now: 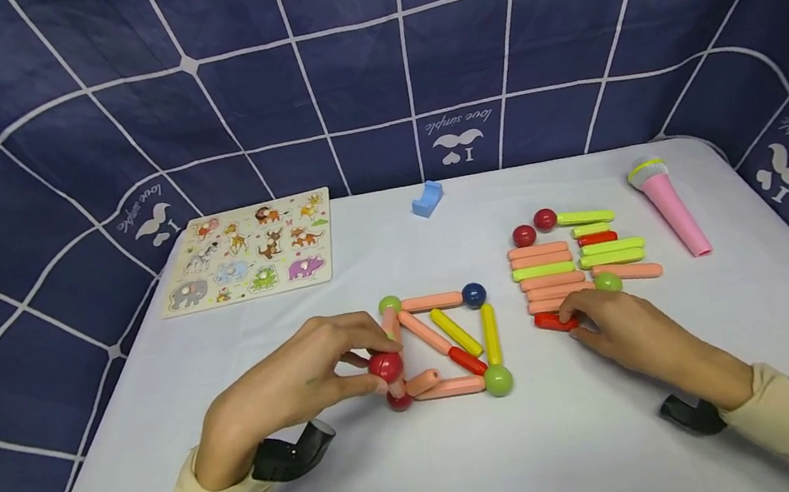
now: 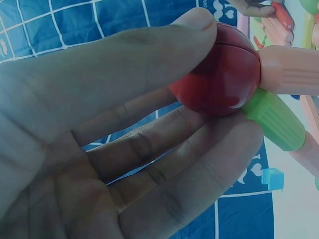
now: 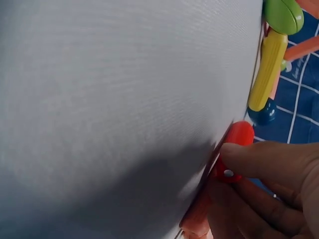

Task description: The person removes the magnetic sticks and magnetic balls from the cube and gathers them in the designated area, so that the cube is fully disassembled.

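Observation:
My left hand holds a red ball between thumb and fingers, above the left side of a flat frame of balls and sticks. Up close in the left wrist view, a pink stick and a short green stick join that ball. The frame has a blue ball and a lower-right green ball at two corners; a yellow stick lies inside it. At the right, my right hand pinches a short red stick low on the table, below a group of sticks.
Pink sticks, lime sticks and two loose-looking red balls lie in the right-hand group. Beyond it rests a pink toy microphone. An animal puzzle board is at the back left, a blue block at the back middle.

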The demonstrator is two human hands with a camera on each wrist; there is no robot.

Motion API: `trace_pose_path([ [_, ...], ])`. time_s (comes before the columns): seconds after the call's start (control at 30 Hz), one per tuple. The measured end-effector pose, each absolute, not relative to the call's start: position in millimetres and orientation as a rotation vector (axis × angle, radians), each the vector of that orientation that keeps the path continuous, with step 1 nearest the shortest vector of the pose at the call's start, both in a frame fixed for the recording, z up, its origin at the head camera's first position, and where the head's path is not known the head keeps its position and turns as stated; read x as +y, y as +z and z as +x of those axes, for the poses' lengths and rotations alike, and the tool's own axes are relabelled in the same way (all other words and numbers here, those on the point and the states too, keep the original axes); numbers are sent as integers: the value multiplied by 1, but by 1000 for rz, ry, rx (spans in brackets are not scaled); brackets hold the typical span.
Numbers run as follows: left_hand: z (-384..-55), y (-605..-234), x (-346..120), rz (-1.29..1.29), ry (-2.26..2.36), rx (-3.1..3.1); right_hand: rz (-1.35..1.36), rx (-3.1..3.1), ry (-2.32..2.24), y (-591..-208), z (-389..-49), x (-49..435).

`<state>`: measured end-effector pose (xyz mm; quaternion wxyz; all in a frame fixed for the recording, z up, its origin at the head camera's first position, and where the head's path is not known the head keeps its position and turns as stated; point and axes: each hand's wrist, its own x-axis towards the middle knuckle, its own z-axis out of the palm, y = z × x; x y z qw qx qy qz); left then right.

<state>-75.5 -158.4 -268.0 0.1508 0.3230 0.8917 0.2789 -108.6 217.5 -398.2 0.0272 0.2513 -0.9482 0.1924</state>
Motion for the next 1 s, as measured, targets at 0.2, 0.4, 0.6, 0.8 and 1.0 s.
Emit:
trace_pose_path([
  [0.2, -75, -269, -158, 925, 810, 2557, 840, -2827, 474, -400, -111, 219],
  [0.4, -76, -269, -159, 938, 828, 2550, 925, -2741, 467, -391, -111, 206],
  [0.6, -76, -269, -160, 919, 837, 2548, 1085, -2832, 623, -373, -112, 159],
  [0.8, -75, -270, -161, 940, 854, 2552, 1386, -2916, 824, -362, -108, 102],
  [1.0, -76, -272, -162, 1002, 879, 2545, 1615, -2820, 855, -366, -105, 61],
])
